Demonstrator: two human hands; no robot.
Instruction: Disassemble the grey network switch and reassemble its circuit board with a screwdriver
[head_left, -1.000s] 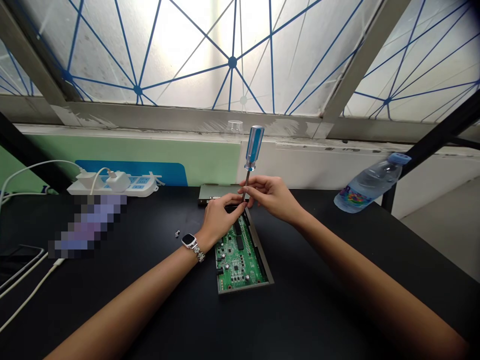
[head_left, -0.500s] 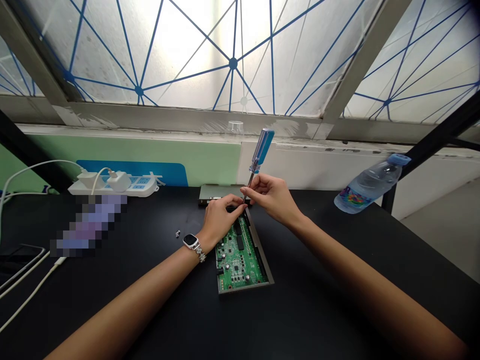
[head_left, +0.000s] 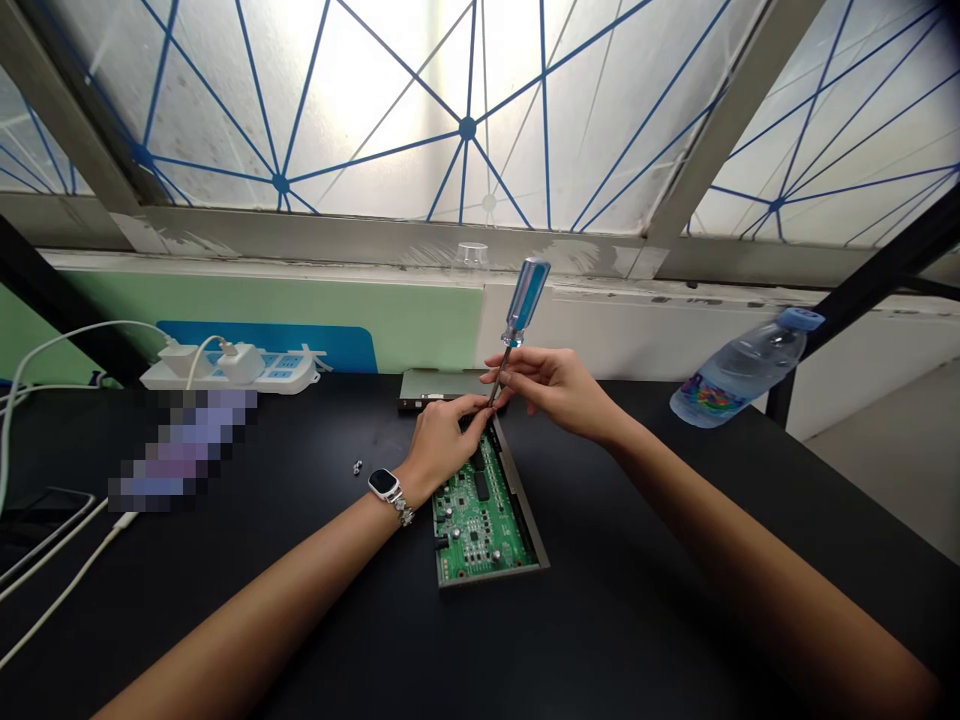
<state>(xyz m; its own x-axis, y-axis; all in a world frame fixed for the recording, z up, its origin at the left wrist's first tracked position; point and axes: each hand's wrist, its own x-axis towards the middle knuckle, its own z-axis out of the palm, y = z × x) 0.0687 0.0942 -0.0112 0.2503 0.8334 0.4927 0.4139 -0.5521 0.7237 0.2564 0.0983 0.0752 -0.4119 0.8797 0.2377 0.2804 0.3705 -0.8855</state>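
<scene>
A screwdriver (head_left: 527,298) with a clear and blue handle stands nearly upright, leaning a little right, its tip down at the far end of a green circuit board (head_left: 480,535) in a grey metal frame. My right hand (head_left: 559,390) has the shaft between thumb and fingers, below the handle. My left hand (head_left: 444,442) lies over the far left part of the board, thumb and forefinger brought together at the screwdriver's tip. Whatever those fingertips pinch is too small to make out, and the tip itself is hidden.
Behind the board lies a flat grey metal box (head_left: 442,386). Small metal screws (head_left: 357,467) are left of my watch. A water bottle (head_left: 739,375) stands tilted in view at the right. A power strip (head_left: 277,372) with white cables and a blurred-out object lie on the left.
My right hand's fingers have loosened and spread a little along the screwdriver shaft, and the handle has turned slightly. My left hand stays in nearly the same place.
</scene>
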